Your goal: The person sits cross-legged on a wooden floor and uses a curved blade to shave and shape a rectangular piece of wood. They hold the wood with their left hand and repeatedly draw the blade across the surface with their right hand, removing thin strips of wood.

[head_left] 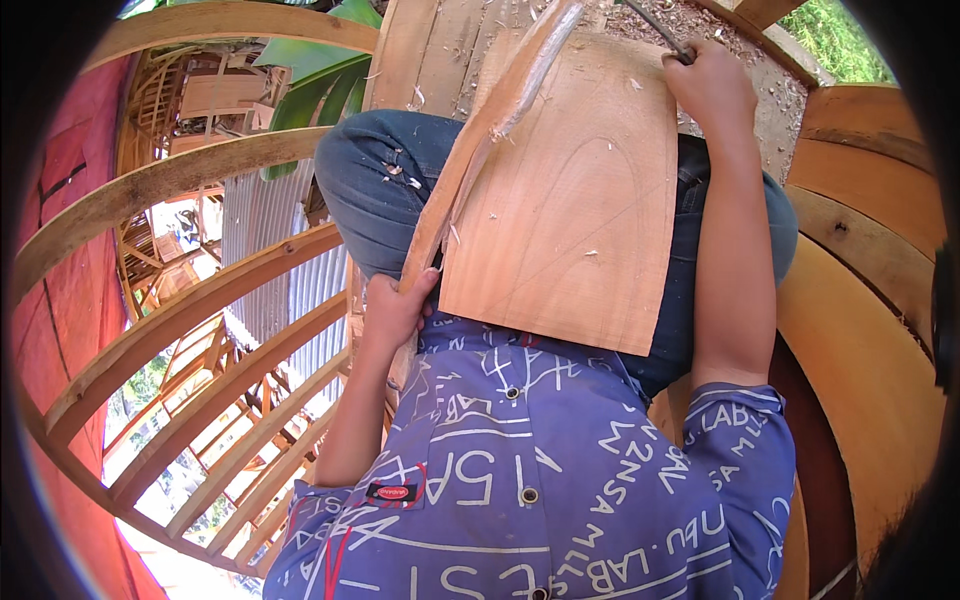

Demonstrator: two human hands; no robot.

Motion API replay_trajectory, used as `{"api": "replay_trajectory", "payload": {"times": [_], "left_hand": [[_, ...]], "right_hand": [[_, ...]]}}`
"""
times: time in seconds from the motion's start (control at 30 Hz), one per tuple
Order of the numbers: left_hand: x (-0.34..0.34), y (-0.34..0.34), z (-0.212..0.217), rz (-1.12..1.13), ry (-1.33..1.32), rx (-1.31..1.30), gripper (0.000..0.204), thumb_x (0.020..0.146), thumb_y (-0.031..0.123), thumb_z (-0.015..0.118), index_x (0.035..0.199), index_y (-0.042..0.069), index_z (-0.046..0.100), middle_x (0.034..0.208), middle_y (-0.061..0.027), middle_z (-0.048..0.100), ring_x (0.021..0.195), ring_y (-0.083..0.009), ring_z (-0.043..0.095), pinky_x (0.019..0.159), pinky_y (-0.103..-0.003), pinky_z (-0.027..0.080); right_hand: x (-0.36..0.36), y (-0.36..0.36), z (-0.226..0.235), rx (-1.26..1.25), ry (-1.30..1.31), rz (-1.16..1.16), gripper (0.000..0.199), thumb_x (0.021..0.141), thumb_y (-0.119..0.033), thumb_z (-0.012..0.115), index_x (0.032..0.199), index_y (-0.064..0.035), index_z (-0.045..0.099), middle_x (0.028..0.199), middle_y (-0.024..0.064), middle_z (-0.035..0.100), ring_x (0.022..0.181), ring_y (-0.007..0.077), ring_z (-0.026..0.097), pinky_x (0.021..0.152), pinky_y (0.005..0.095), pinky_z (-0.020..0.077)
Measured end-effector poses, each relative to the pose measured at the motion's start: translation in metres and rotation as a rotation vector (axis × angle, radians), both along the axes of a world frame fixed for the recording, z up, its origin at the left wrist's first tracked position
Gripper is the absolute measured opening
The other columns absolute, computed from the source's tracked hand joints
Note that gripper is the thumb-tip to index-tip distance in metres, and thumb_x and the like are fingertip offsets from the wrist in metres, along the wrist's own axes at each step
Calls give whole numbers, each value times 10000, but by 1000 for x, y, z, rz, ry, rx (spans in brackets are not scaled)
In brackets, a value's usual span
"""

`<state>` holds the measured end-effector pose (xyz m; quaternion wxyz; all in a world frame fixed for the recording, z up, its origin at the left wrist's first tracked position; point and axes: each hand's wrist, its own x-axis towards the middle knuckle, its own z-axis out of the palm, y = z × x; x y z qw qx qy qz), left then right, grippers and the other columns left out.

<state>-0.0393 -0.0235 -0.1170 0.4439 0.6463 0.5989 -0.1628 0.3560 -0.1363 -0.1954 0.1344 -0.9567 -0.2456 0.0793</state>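
Note:
A long, roughly shaped strip of wood with a pale, freshly cut stretch near its upper part runs along the left edge of a flat, light brown board. My left hand is closed around the strip's near end, thumb on top. The board lies across my crossed legs, with curved grain and a few shavings on its face. Beyond its far right corner, my right hand grips the dark end of a thin metal tool. The tool's other end is cut off by the frame's top, so its kind is unclear.
Wood shavings litter the plank floor ahead. To my left stands a railing of curved-looking wooden slats, with corrugated metal sheeting and green leaves beyond. Wooden boards form a wall on my right.

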Motion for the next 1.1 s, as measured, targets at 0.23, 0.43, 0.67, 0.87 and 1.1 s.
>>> {"api": "replay_trajectory", "payload": {"times": [0.23, 0.43, 0.67, 0.87, 1.1], "left_hand": [[-1, 0, -3, 2, -5, 30, 531, 759, 457, 717, 540, -10, 593, 475, -59, 559, 389, -122, 530, 395, -264, 410], [-15, 1, -11, -23, 9, 51, 514, 753, 440, 727, 534, -6, 598, 457, -55, 546, 389, -119, 527, 398, -265, 404], [-35, 1, -5, 44, -169, -64, 415, 796, 353, 705, 595, -2, 627, 483, -45, 560, 408, -99, 518, 424, -261, 403], [-33, -5, 6, -77, -251, 142, 353, 788, 327, 731, 776, -21, 675, 563, -31, 593, 521, -53, 529, 488, -238, 411], [-24, -1, 9, -52, -305, 64, 294, 830, 260, 696, 886, -27, 660, 597, -49, 615, 577, -61, 558, 542, -243, 435]], "right_hand": [[10, 17, -17, 99, 300, 5, 320, 680, -325, 605, 800, -43, 694, 809, 199, 669, 834, 342, 656, 759, 426, 507], [12, 14, 0, 129, 318, 29, 357, 719, -373, 638, 732, -19, 679, 721, 189, 650, 736, 350, 641, 678, 423, 497], [-13, 2, 30, 275, 313, -13, 365, 754, -353, 699, 675, -2, 636, 539, 135, 545, 531, 260, 545, 550, 386, 420], [-23, 3, 37, 252, 319, 37, 337, 750, -357, 687, 707, -23, 665, 575, 148, 587, 586, 326, 599, 599, 418, 460], [-24, 9, 38, 117, 307, -50, 307, 759, -358, 673, 786, -53, 684, 721, 158, 651, 743, 345, 637, 677, 440, 481]]}}
